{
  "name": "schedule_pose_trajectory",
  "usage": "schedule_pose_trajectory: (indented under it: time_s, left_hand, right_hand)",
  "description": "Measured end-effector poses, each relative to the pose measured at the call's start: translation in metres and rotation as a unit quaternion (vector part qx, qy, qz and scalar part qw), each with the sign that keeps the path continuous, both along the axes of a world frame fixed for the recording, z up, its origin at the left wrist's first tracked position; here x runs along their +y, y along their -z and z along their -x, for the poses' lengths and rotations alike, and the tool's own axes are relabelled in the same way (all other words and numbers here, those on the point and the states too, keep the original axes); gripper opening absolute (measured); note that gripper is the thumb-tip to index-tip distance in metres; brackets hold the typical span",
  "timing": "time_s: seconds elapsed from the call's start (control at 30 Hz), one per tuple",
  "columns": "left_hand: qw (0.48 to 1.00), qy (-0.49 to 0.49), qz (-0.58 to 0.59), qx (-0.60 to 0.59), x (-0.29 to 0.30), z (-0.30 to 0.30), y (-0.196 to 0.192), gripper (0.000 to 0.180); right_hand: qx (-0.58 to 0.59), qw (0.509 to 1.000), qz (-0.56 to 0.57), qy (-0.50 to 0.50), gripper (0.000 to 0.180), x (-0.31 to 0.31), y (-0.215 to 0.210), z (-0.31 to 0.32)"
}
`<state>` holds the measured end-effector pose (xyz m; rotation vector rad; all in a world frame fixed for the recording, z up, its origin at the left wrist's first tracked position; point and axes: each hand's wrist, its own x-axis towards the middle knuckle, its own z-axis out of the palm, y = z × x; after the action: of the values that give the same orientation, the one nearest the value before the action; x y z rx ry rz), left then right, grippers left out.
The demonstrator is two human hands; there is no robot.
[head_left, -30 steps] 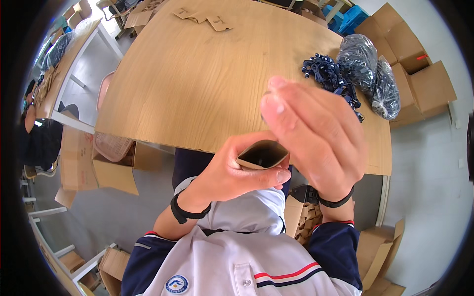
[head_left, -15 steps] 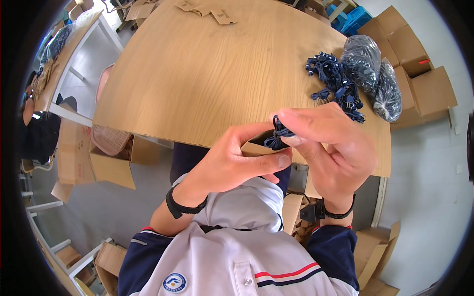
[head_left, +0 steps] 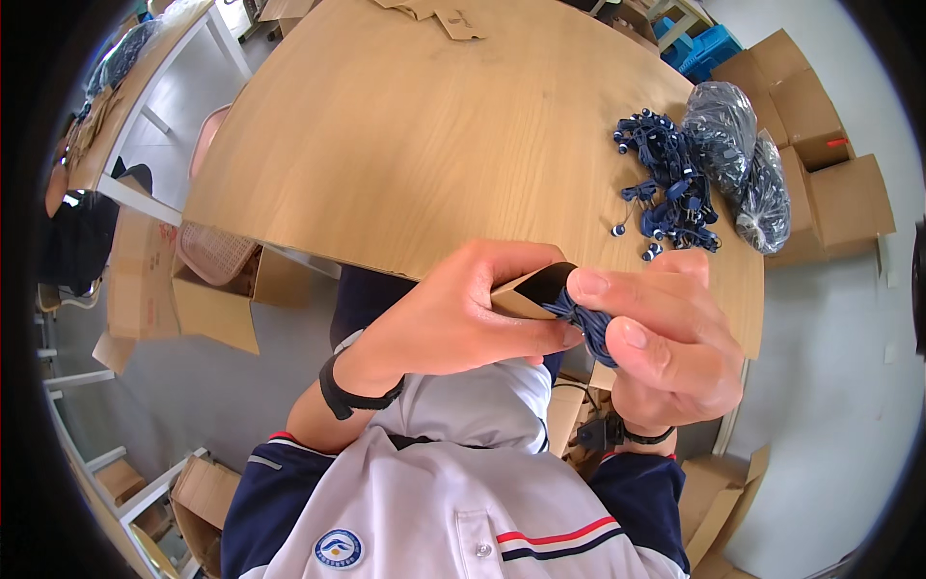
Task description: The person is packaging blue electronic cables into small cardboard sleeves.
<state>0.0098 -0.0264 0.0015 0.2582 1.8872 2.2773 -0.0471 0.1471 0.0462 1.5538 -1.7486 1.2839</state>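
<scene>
"What's changed since half a second ago?"

"The coil of dark blue cable (head_left: 600, 345) was up at the mouth of the small brown cardboard sleeve (head_left: 521, 303). Now it sits lower and further right, at the mouth's lower right edge, and more of the dark opening shows."

"Who holds what?"

"The left hand (head_left: 463, 314) is curled round the sleeve near the frame's middle, thumb along its lower side. The right hand (head_left: 680, 347) has the coil pinched, fingertips nearly together. I can't tell whether any of the coil is inside."

"Counts?"

"One sleeve, one coil in hand. Two clear plastic bags (head_left: 721, 130) with dark contents, upper right. The pile of dark blue earphones (head_left: 675, 183) beside them is too tangled to count. At the top edge, at least two flat card pieces (head_left: 459, 25), partly cut off."

"Anything else about?"

"The wooden table (head_left: 405, 154) carries all those. An open carton (head_left: 849, 203) stands to its right; left, below the table edge, a pink basket (head_left: 214, 255) rests in another carton (head_left: 217, 314)."

"And in the way?"

"Just the right fingers, covering part of the coil."
</scene>
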Motion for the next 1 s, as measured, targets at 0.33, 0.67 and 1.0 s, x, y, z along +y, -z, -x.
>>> schedule_pose_trajectory:
  time_s: [0.33, 0.67, 1.0]
  left_hand:
    - [0.996, 0.0, -0.075, -0.052, -0.002, -0.003, 0.005, 0.036]
    - [1.0, 0.011, 0.002, 0.001, -0.009, 0.014, 0.029, 0.022]
    - [0.993, 0.095, 0.025, -0.058, -0.017, 0.014, 0.025, 0.019]
  right_hand:
    - [-0.12, 0.984, -0.119, 0.061, 0.026, -0.005, 0.014, 0.009]
    - [0.009, 0.963, -0.238, 0.128, 0.035, -0.006, 0.003, -0.002]
    - [-0.179, 0.952, -0.247, 0.019, 0.034, -0.002, 0.013, 0.015]
